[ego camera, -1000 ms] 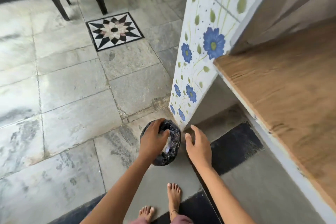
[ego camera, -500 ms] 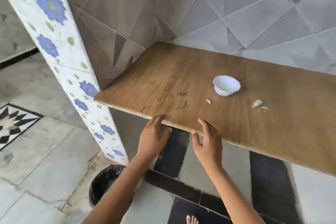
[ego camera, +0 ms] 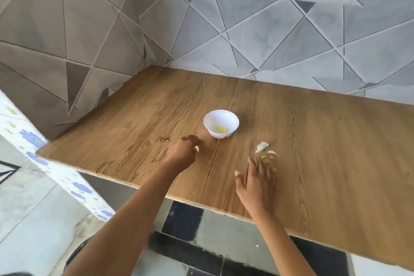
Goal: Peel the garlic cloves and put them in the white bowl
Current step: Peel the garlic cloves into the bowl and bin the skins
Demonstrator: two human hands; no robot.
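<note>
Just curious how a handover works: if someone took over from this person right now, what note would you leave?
Left hand: fingers curled at a small garlic piece on the wooden counter; too blurred to tell if it grips.
Right hand: open, flat over the counter, holding nothing.
White bowl: beyond the hands, with some peeled garlic inside.
Unpeeled clove and peel scraps: on the counter, ahead of the right hand.
Done: some garlic is in the bowl.
Left: the small piece and the clove.
</note>
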